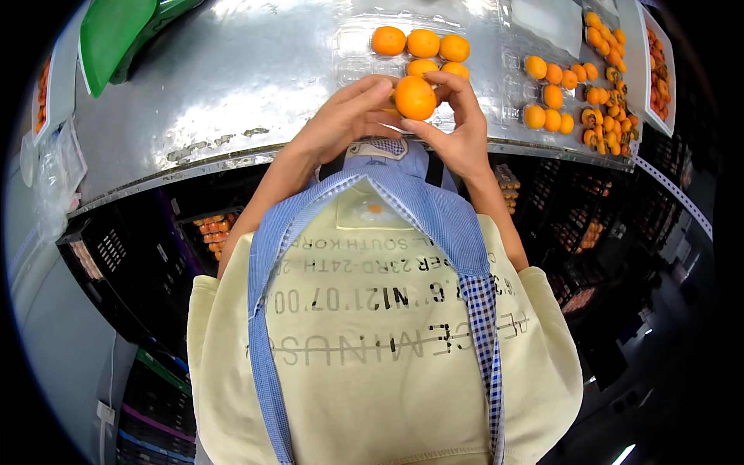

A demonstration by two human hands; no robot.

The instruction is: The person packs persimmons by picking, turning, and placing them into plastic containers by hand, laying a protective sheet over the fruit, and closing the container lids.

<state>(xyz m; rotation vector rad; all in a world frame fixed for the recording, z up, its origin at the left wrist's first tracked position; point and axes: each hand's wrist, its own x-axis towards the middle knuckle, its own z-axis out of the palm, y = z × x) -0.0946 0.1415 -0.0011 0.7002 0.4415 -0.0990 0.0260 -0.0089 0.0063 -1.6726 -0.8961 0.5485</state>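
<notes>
A round, glossy orange persimmon point(415, 98) is held up between my two hands, just over the near edge of the metal table. My right hand point(463, 124) grips it from the right, thumb below and fingers above. From the left, my left hand point(341, 120) curls its fingers against the fruit's side; part of their contact is hidden. Just beyond, a clear plastic tray point(353, 46) holds several persimmons point(423, 44) in rows, the nearer ones partly covered by the held fruit and my right fingers.
More clear trays point(515, 93) with persimmons point(552, 97) lie to the right, beside a heap of small persimmons point(608, 128). White boxes of fruit point(659, 77) stand at both ends. A green scoop-shaped container point(116, 39) sits back left. Black crates point(116, 256) fill the space beneath the table.
</notes>
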